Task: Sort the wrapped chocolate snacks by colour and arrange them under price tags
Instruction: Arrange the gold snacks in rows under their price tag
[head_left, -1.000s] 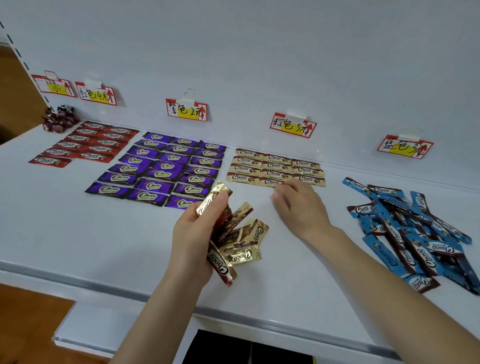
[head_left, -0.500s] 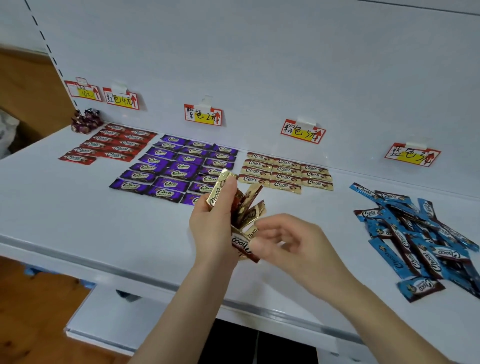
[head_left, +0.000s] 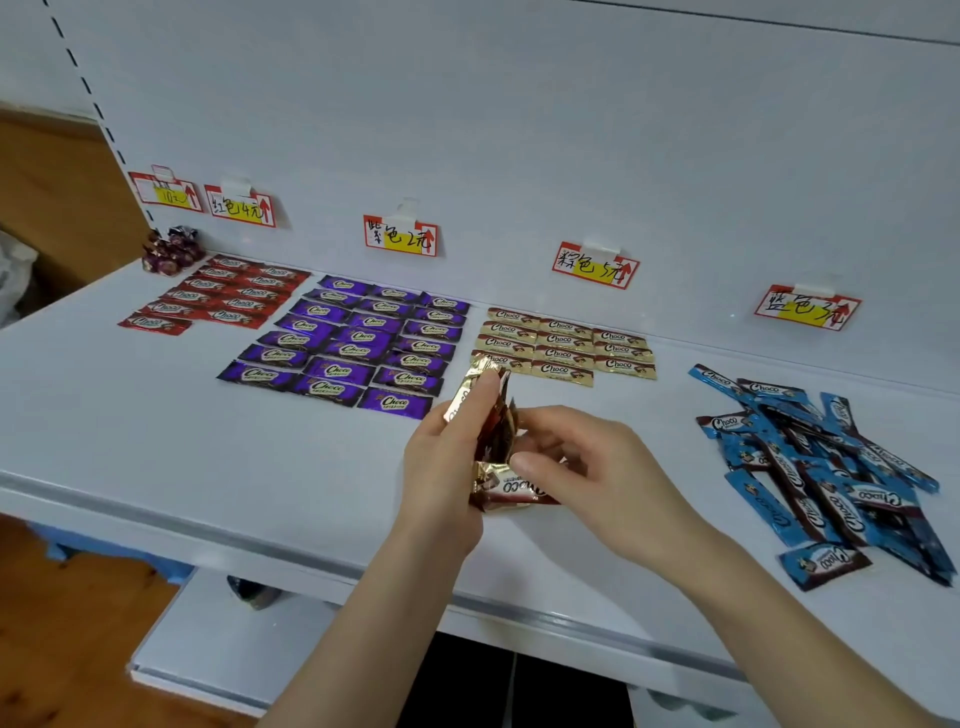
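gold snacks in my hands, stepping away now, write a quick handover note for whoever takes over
Hands: left hand grips the gold bunch; right hand pinches a wrapper in it.
Done: red rows under the red tag, purple rows under the purple tag, laid flat; gold rows begun under the brown tag.
Left: lay out the held gold ones, then sort the blue pile, lying loose at right, under the blue tag.

Left hand grips a fanned bunch of gold snacks above the white shelf, right hand pinching one wrapper at its lower end; red rows, purple rows and gold rows lie sorted beneath price tags, blue snacks heaped loose at far right.
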